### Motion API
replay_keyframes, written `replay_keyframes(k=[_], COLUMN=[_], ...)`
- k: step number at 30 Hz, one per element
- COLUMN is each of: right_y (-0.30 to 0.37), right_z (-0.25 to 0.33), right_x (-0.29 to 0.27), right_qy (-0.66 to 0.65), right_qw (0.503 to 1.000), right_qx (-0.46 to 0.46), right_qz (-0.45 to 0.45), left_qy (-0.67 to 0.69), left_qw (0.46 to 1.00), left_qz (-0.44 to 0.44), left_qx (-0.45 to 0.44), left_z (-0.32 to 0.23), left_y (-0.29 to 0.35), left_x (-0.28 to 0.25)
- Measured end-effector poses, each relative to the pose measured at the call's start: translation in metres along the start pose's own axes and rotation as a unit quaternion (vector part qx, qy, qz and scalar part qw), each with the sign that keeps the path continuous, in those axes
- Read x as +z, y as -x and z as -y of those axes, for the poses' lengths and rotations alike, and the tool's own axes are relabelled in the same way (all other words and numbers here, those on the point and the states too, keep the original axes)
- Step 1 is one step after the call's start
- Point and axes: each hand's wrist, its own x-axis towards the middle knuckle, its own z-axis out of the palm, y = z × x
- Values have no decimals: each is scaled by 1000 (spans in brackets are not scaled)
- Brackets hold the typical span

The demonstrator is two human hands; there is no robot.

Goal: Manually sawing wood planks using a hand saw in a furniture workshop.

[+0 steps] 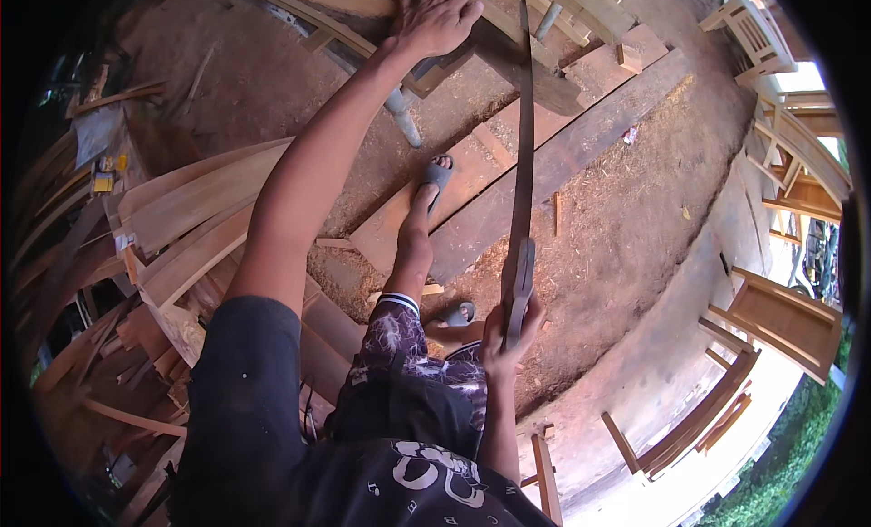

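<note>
Well, left hand (437,19) rests forward.

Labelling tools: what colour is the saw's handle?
The saw handle is grey, best seen in the head view.

Small white letters (413,507), set singly and apart, are printed on the wearer's black shirt (345,500) at the near edge, around a larger white cartoon-like print (440,477). On the left, a yellow packet (104,180) shows light and dark patches, too small to read. A pale tag (124,242) just nearer and a red and white scrap (630,135) on the ground, far right, are also unreadable
</note>
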Motion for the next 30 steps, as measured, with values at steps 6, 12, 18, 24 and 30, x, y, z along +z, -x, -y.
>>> replay_keyframes(k=[6, 12, 18, 24, 30], right_y=[-203, 51, 40, -217, 18], right_z=[94, 18, 1, 99, 15], right_x=[47, -27, -18, 47, -19], right_qy=[-66, -76, -89, -80, -74], right_qw=[997, 990, 993, 996, 993], right_qx=[16, 119, 78, 1, 89], right_qz=[26, 10, 15, 36, 37], left_qy=[-5, -43, -23, -18, -28], left_qw=[998, 998, 999, 999, 999], left_qz=[27, -29, -25, 8, -17], left_qx=[-57, -24, -25, -48, -20], left_z=[0, 25, 19, 1, 29], left_y=[-4, 4, 6, -4, 5], left_x=[15, 17, 16, 15, 16])
